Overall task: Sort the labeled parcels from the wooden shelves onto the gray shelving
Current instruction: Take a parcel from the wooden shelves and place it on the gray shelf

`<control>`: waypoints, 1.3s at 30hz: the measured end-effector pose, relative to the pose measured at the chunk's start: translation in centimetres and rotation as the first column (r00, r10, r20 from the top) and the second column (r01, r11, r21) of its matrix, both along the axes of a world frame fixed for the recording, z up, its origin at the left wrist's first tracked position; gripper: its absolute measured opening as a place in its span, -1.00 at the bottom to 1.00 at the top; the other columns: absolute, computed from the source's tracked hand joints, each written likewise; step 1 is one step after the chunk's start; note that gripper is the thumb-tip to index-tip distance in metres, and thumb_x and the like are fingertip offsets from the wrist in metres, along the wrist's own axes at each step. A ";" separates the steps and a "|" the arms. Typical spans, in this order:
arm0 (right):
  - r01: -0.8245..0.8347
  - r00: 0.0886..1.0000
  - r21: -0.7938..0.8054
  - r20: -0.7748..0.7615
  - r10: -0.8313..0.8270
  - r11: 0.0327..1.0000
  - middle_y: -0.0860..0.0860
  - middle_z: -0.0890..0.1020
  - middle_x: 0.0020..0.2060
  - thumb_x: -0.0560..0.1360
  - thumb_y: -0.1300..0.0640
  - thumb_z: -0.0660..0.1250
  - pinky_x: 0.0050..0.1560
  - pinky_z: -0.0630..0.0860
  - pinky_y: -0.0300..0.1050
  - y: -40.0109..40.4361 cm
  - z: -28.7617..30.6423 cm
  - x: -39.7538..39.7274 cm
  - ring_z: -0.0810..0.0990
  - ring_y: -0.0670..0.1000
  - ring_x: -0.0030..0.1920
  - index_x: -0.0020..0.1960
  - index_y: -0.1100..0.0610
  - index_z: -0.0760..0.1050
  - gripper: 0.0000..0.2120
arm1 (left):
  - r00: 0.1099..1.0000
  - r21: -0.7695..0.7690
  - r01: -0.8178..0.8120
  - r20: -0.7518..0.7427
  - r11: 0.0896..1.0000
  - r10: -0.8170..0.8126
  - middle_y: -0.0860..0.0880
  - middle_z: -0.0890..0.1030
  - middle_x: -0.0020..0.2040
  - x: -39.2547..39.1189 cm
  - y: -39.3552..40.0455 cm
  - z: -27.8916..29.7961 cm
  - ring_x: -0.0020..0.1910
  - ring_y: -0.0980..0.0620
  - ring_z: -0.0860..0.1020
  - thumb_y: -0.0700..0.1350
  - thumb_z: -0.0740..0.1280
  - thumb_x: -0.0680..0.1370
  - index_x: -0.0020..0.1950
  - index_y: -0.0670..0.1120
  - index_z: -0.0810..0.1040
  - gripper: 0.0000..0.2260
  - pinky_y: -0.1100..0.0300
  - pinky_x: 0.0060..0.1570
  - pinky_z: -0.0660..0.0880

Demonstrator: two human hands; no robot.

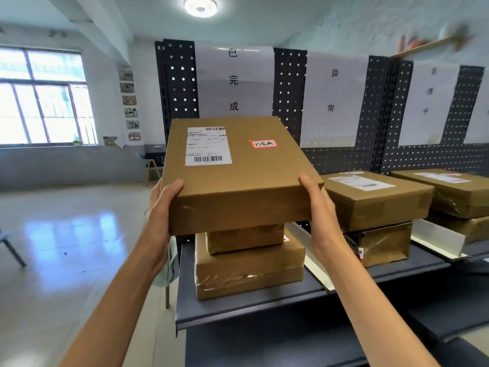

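Parcel point(238, 176): flat rectangular brown cardboard, white label.
Left hand point(161, 207): grips its left edge.
Right hand point(321, 207): grips its right edge.

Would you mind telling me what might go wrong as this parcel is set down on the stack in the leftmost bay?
1. The held parcel is wider than the small box topping the stack, so it may overhang and tip.
2. Both hands, left and right, grip its near corners with fingers seemingly underneath, which could get pinched on landing.
3. The stack sits close to the gray shelf front edge, so a nudge might push it off.
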State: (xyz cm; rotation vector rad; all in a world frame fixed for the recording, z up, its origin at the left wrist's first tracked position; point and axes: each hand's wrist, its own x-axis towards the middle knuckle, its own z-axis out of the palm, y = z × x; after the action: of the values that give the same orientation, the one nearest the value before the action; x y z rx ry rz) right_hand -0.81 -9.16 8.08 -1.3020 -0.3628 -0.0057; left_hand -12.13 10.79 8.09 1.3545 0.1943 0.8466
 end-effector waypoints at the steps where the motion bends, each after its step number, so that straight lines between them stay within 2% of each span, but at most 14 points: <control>1: 0.001 1.000 -0.004 -0.003 -0.001 1.000 -0.04 0.43 0.36 0.44 -0.28 0.27 0.31 0.32 -0.02 0.2 0.2 0.2 0.38 -0.01 0.35 0.51 -0.01 0.22 -0.28 | 1.000 0.008 -0.002 -0.001 1.000 0.002 0.05 0.57 0.08 0.3 0.2 0.1 0.00 0.12 0.54 0.21 0.27 0.35 0.33 0.07 0.44 -0.44 0.14 -0.08 0.46; 5: 0.000 1.000 0.018 0.008 0.000 1.000 -0.09 0.49 0.27 0.48 -0.24 0.26 0.05 0.37 -0.34 0.7 0.8 1.0 0.47 -0.16 0.19 0.47 0.01 0.28 -0.36 | 1.000 0.048 -0.010 -0.005 0.999 0.010 0.07 0.58 0.06 1.2 0.7 0.5 -0.03 0.16 0.56 0.22 0.27 0.39 0.33 0.10 0.44 -0.47 0.15 -0.07 0.48; 8: -0.002 1.000 0.023 0.012 0.002 1.000 -0.04 0.40 0.40 0.41 -0.30 0.27 0.16 0.24 -0.20 1.1 0.9 2.2 0.36 -0.05 0.37 0.53 0.02 0.18 -0.21 | 1.000 0.059 -0.014 -0.013 0.998 0.015 0.04 0.61 0.08 1.9 1.3 0.9 -0.05 0.18 0.60 0.24 0.29 0.41 0.31 0.11 0.47 -0.50 0.16 -0.09 0.50; 12: -0.004 0.999 0.034 0.037 0.003 0.999 -0.05 0.36 0.43 0.24 -0.40 0.27 0.20 0.22 -0.16 1.9 1.2 3.1 0.33 -0.03 0.40 0.53 -0.02 0.18 -0.05 | 1.000 0.084 -0.012 -0.021 0.996 0.014 0.01 0.60 0.14 2.7 1.9 1.5 0.09 0.07 0.58 0.30 0.25 0.38 0.30 0.15 0.48 -0.48 0.08 -0.01 0.52; 14: -0.007 0.999 0.052 0.047 0.004 0.999 -0.09 0.44 0.35 0.30 -0.37 0.28 0.16 0.29 -0.21 2.2 1.3 3.4 0.41 -0.09 0.30 0.51 -0.02 0.22 -0.14 | 1.000 0.091 -0.006 -0.019 0.996 0.008 0.00 0.60 0.16 3.1 2.1 1.7 0.11 0.05 0.58 0.30 0.25 0.38 0.31 0.14 0.48 -0.46 0.08 -0.01 0.52; 16: 0.000 0.998 0.067 0.061 -0.004 0.998 -0.20 0.51 0.14 0.46 -0.26 0.25 -0.04 0.33 -0.33 2.5 1.6 3.7 0.47 -0.23 0.08 0.46 -0.04 0.30 -0.37 | 1.000 0.089 -0.006 -0.018 0.996 0.007 -0.01 0.61 0.16 3.5 2.3 1.9 0.12 0.03 0.58 0.31 0.25 0.37 0.31 0.12 0.48 -0.44 0.06 0.00 0.53; 18: 0.005 0.997 0.077 0.074 -0.011 0.997 -0.26 0.50 0.02 0.52 -0.19 0.23 -0.17 0.31 -0.40 2.7 1.8 4.2 0.43 -0.33 -0.03 0.39 -0.06 0.36 -0.52 | 1.000 0.078 -0.019 -0.020 0.997 0.021 0.00 0.60 0.17 3.9 2.5 2.1 0.12 0.04 0.57 0.33 0.25 0.35 0.30 0.14 0.48 -0.43 0.01 0.06 0.53; 23: 0.018 0.996 0.071 0.084 -0.024 0.997 -0.27 0.52 0.00 0.53 -0.18 0.23 -0.25 0.34 -0.43 3.2 2.2 5.1 0.45 -0.33 -0.06 0.27 -0.11 0.40 -0.66 | 0.998 0.093 -0.046 -0.035 0.995 0.049 0.03 0.59 0.19 4.7 3.1 2.4 0.14 0.06 0.57 0.42 0.27 0.27 0.31 0.16 0.48 -0.33 -0.05 0.17 0.50; 27: 0.015 0.996 0.055 0.084 -0.020 0.998 -0.22 0.55 0.01 0.54 -0.16 0.25 -0.28 0.40 -0.46 3.5 2.7 5.7 0.48 -0.30 -0.04 0.20 -0.12 0.44 -0.73 | 0.998 0.094 -0.048 -0.044 0.994 0.052 0.04 0.58 0.19 5.3 3.3 2.5 0.15 0.08 0.55 0.44 0.26 0.35 0.29 0.15 0.48 -0.39 -0.08 0.24 0.46; 30: 0.014 0.997 0.050 0.079 -0.018 0.999 -0.26 0.53 -0.06 0.55 -0.12 0.25 -0.41 0.37 -0.58 3.6 3.0 5.9 0.46 -0.32 -0.10 -0.02 -0.19 0.43 -0.96 | 0.997 0.088 -0.057 -0.055 0.995 0.062 0.00 0.56 0.19 5.8 3.2 2.6 0.14 0.07 0.53 0.35 0.18 0.42 0.24 0.14 0.46 -0.51 -0.01 0.23 0.44; 33: 0.008 0.995 0.026 0.102 -0.011 1.000 -0.26 0.52 -0.06 0.56 -0.12 0.24 -0.40 0.38 -0.56 3.7 3.0 6.3 0.45 -0.33 -0.11 -0.04 -0.19 0.40 -0.96 | 0.994 0.114 -0.080 -0.065 0.990 0.088 -0.01 0.55 0.18 6.2 3.3 2.5 0.12 0.07 0.51 0.27 0.13 0.55 0.28 0.11 0.43 -0.61 0.03 0.19 0.43; 36: -0.001 0.993 0.010 0.121 -0.001 1.000 -0.21 0.54 0.00 0.55 -0.14 0.23 -0.26 0.38 -0.45 3.6 3.0 6.7 0.46 -0.32 -0.06 0.10 -0.15 0.41 -0.84 | 0.990 0.135 -0.108 -0.073 0.985 0.118 -0.02 0.53 0.23 6.4 3.4 2.5 0.19 0.02 0.49 0.29 0.11 0.55 0.32 0.10 0.42 -0.56 -0.05 0.27 0.41; 39: -0.008 0.992 0.004 0.124 0.008 1.000 -0.16 0.55 0.08 0.55 -0.14 0.24 -0.24 0.38 -0.45 3.3 3.0 7.0 0.47 -0.31 -0.03 0.19 -0.12 0.41 -0.76 | 0.987 0.152 -0.128 -0.078 0.980 0.141 -0.02 0.51 0.25 6.2 3.2 2.6 0.21 0.02 0.48 0.30 0.10 0.54 0.36 0.08 0.40 -0.52 -0.03 0.26 0.41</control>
State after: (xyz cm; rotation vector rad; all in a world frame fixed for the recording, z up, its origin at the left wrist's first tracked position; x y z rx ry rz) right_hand 6.14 -5.81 11.04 -1.2987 -0.4738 -0.0808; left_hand -5.91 13.99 10.69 1.5312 0.3002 0.9291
